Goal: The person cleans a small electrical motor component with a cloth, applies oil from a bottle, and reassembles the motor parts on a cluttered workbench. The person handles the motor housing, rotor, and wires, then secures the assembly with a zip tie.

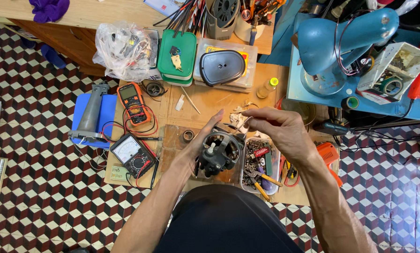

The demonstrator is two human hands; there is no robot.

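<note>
A dark round motor housing (218, 152) with a white shaft in its middle stands on the low wooden workbench (205, 100). My left hand (201, 138) grips its left side and steadies it. My right hand (278, 131) hovers just above and to the right of the housing, its fingers pinched on a thin wire (240, 125) that runs down to the housing's top.
An orange multimeter (132, 100) and a black analog meter (131, 154) lie at left beside a grey tube on a blue stool (92, 115). A tray of pliers and small parts (259, 166) sits right of the housing. Green and clear boxes, a plastic bag and a blue machine (334, 44) stand behind.
</note>
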